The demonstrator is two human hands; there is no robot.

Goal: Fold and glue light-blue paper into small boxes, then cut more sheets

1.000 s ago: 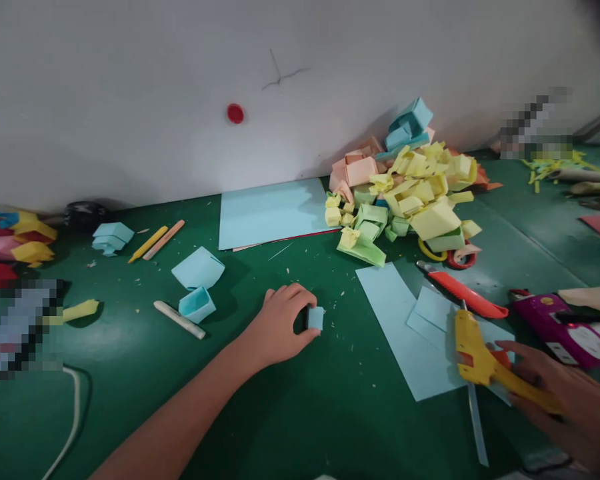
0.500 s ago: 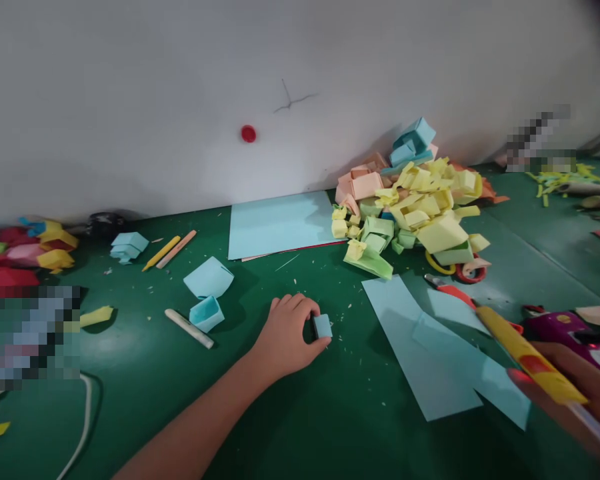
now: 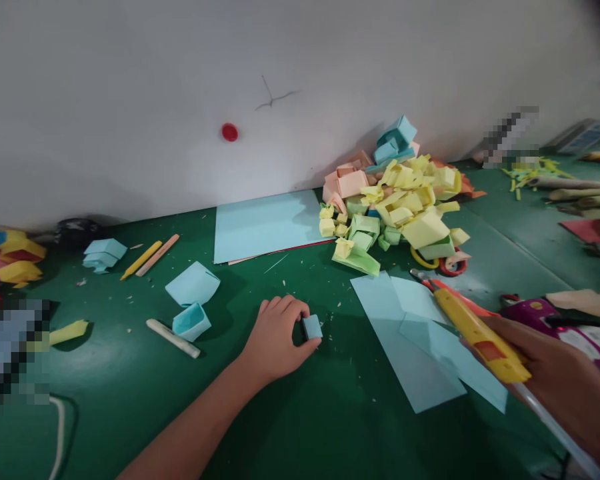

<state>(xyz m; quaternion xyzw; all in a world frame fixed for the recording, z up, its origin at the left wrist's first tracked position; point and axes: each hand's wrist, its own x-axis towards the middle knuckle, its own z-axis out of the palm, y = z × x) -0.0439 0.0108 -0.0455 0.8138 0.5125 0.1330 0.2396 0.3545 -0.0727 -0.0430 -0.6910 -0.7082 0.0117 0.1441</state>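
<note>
Small light-blue block (image 3: 313, 327) is pinched between thumb and fingers of the left hand (image 3: 277, 337), low over the green tabletop (image 3: 305, 433), well in from its back edge; contact with the surface can't be confirmed. Yellow glue gun (image 3: 473, 330) is gripped in the right hand (image 3: 563, 380), nozzle pointed toward the back edge, clear glue stick (image 3: 555, 421) seen protruding from the rear. Loose light-blue sheets (image 3: 410, 373) are overlapped on the tabletop between block and right hand. Red cutter (image 3: 475, 303) is partly hidden by the gun. Pile of folded paper pieces (image 3: 405, 200) is heaped at the back edge; large blue sheet (image 3: 270, 223) is laid along that edge, left of the pile. Open blue paper box (image 3: 193, 323) and white stick (image 3: 173, 338) are set left of the left hand.
</note>
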